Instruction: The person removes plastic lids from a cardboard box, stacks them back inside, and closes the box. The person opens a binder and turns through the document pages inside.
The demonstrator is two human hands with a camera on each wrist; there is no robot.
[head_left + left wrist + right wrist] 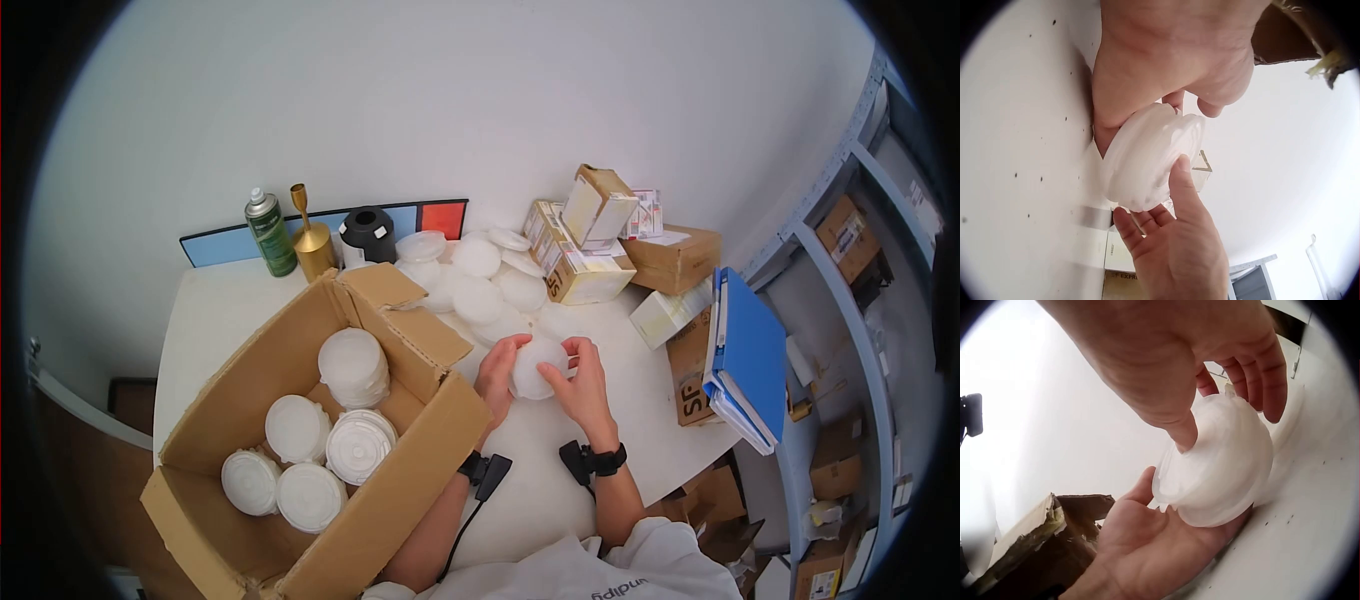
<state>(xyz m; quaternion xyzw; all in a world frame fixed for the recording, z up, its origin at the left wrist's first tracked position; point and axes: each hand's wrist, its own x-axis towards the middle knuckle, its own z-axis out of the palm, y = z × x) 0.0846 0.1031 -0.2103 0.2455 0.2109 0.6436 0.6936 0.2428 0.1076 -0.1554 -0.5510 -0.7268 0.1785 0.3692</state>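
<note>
A small stack of translucent white plastic lids (536, 372) is held between both hands over the table. My left hand (495, 378) cups the stack from its left side; in the right wrist view its palm (1157, 547) lies under the lids' edge. My right hand (582, 388) grips the other side, with the thumb pressing on the near face and the fingers round the far edge. The stack stands tilted on edge in the left wrist view, its layered rims (1141, 159) visible. Beyond the hands lies a loose heap of similar lids (478, 300).
An open cardboard box (410, 440) on the left contains several stacks of lids (360, 447). Behind it stand a spray can (270, 235), a gold holder (314, 248) and a black object (367, 236). Small cartons (590, 270) and a blue binder (748, 350) are at the right.
</note>
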